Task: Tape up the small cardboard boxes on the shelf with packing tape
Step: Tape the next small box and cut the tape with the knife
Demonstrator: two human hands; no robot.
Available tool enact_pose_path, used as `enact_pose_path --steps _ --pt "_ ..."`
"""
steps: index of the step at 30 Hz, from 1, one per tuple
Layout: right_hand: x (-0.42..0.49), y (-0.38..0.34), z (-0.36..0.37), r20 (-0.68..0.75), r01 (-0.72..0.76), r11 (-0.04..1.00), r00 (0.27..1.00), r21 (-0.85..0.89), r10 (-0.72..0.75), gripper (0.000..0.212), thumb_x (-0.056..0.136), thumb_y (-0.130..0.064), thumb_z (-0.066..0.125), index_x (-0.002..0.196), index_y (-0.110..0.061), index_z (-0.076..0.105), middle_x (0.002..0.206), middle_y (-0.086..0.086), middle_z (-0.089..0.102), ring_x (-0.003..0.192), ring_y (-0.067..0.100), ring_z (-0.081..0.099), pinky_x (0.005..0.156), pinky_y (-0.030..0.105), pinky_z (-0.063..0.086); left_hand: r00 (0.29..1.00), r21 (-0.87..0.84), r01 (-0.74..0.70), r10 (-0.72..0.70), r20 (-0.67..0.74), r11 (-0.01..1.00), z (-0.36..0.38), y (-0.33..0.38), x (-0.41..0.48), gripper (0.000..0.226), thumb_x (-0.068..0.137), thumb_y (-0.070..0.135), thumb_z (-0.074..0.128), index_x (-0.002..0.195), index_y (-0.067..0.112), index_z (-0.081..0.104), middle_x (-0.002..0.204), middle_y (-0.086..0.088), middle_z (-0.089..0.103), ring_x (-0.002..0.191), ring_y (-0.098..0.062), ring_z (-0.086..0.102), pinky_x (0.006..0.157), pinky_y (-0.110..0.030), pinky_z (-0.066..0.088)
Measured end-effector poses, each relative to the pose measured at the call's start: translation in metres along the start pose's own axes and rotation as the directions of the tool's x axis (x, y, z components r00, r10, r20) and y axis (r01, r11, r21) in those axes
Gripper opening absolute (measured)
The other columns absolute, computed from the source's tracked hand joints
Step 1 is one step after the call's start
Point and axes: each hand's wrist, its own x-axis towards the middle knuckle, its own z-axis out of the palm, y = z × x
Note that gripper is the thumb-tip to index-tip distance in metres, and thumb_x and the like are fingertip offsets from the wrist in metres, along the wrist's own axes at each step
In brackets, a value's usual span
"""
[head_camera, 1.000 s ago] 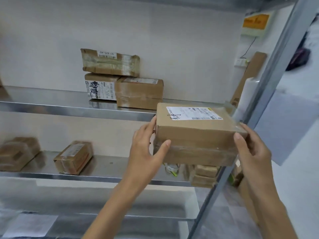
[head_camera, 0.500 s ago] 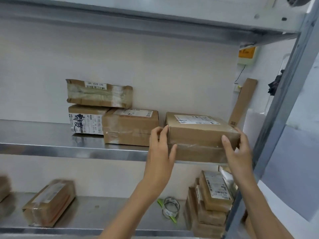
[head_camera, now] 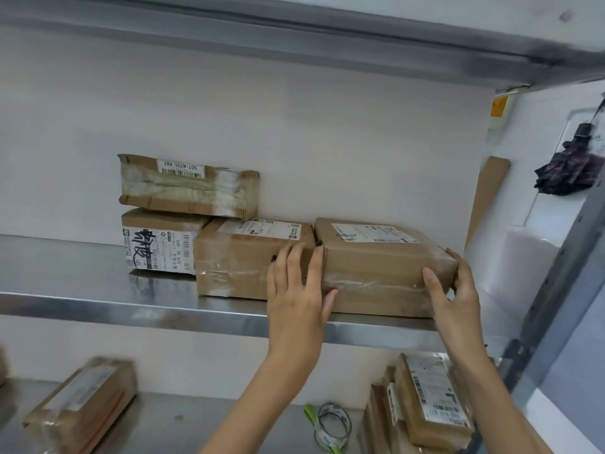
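Cardboard box [head_camera: 376, 257], sealed with clear tape and bearing a white label on top, sits flat on the steel shelf [head_camera: 98, 296] right of centre in the frame, its left end touching a second taped box [head_camera: 242, 267]. It lies between the two hands. The left hand [head_camera: 294, 299] has straight fingers [head_camera: 314, 267] laid upright at the seam between the boxes, thumb on the front face. The right hand [head_camera: 458, 299] grips the right end, fingers [head_camera: 460, 260] curled round the corner, thumb on the front. A tape roll [head_camera: 332, 424] lies on the lower shelf [head_camera: 196, 417] at bottom centre.
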Motion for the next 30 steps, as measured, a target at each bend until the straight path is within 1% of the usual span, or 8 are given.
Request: enact_pose_path --steps 3,6,9,11,16,19,25,30 --pt "-0.003 0.003 0.0 -0.001 -0.015 1.0 1.0 -0.011 0.015 0.061 0.091 -0.038 0.055 0.145 -0.032 0.028 0.148 -0.004 0.037 0.134 0.013 0.036 0.11 0.036 0.035 1.0 -0.023 0.002 -0.002 0.003 1.0 -0.001 -0.001 -0.001 0.065 0.079 0.031 0.074 0.135 0.01 0.051 0.138 -0.017 0.047 0.133 -0.035 0.04 0.106 -0.053 0.038" --pt "-0.019 0.001 0.0 -0.114 -0.005 0.997 0.994 -0.081 -0.004 0.065 0.09 -0.045 0.054 0.146 -0.036 0.023 0.152 -0.009 0.027 0.139 0.013 0.029 0.113 0.046 0.031 1.0 -0.08 -0.006 0.005 -0.017 0.997 -0.008 -0.001 -0.007 0.061 0.083 0.029 0.069 0.137 0.009 0.047 0.142 -0.018 0.042 0.138 -0.035 0.033 0.107 -0.055 0.036" --pt "-0.044 -0.009 -0.003 -0.245 0.106 0.97 0.956 -0.218 -0.16 0.052 0.093 -0.035 0.052 0.141 -0.03 0.033 0.146 -0.005 0.032 0.134 0.016 0.033 0.111 0.045 0.033 0.999 -0.129 -0.015 0.011 -0.032 0.992 -0.023 -0.001 -0.019 0.051 0.088 0.025 0.063 0.136 0.011 0.048 0.144 -0.016 0.04 0.141 -0.033 0.027 0.107 -0.056 0.035" --pt "-0.062 -0.016 -0.001 -0.254 0.184 0.94 0.931 -0.289 -0.261 0.042 0.093 -0.025 0.053 0.134 -0.023 0.043 0.137 -0.002 0.04 0.128 0.016 0.038 0.108 0.037 0.035 0.999 -0.163 -0.033 0.028 -0.036 0.986 -0.034 -0.001 -0.03 0.047 0.089 0.021 0.063 0.133 0.012 0.05 0.143 -0.015 0.041 0.141 -0.032 0.028 0.108 -0.054 0.035" --pt "-0.111 -0.023 0.027 -0.048 0.296 0.918 0.947 -0.263 -0.318 0.028 0.093 -0.02 0.052 0.121 -0.019 0.055 0.118 -0.005 0.048 0.115 0.006 0.041 0.098 0.006 0.025 0.997 -0.216 -0.071 0.063 -0.042 0.974 -0.059 -0.014 -0.065 0.041 0.089 0.013 0.061 0.128 0.015 0.048 0.137 -0.012 0.048 0.138 -0.027 0.035 0.111 -0.043 0.035" --pt "-0.137 -0.026 0.052 0.108 0.335 0.921 0.942 -0.201 -0.319 0.029 0.091 -0.03 0.044 0.112 -0.018 0.06 0.111 -0.005 0.053 0.107 0.008 0.047 0.092 0.005 0.028 0.999 -0.238 -0.03 0.025 -0.027 0.971 -0.074 -0.031 -0.089 0.037 0.09 0.012 0.057 0.126 0.015 0.051 0.132 -0.01 0.051 0.132 -0.027 0.042 0.109 -0.039 0.036" --pt "-0.18 -0.016 0.115 0.312 0.36 0.925 0.899 -0.125 -0.308 0.015 0.09 -0.015 0.053 0.097 -0.017 0.065 0.098 -0.006 0.06 0.096 0.006 0.05 0.087 0.006 0.031 0.995 -0.263 0.09 -0.076 0.065 0.961 -0.084 -0.083 -0.126 0.035 0.09 0.011 0.055 0.124 0.014 0.054 0.123 -0.005 0.054 0.118 -0.022 0.049 0.099 -0.036 0.042" --pt "-0.201 0.007 0.19 0.498 0.337 0.932 0.836 -0.136 -0.229 0.02 0.092 -0.025 0.047 0.092 -0.02 0.066 0.094 -0.01 0.061 0.094 0.005 0.051 0.084 0.006 0.032 0.974 -0.258 0.152 -0.101 0.203 0.954 -0.064 -0.155 -0.144 0.033 0.092 0.018 0.046 0.125 0.019 0.05 0.123 -0.001 0.055 0.116 -0.019 0.05 0.096 -0.034 0.044"
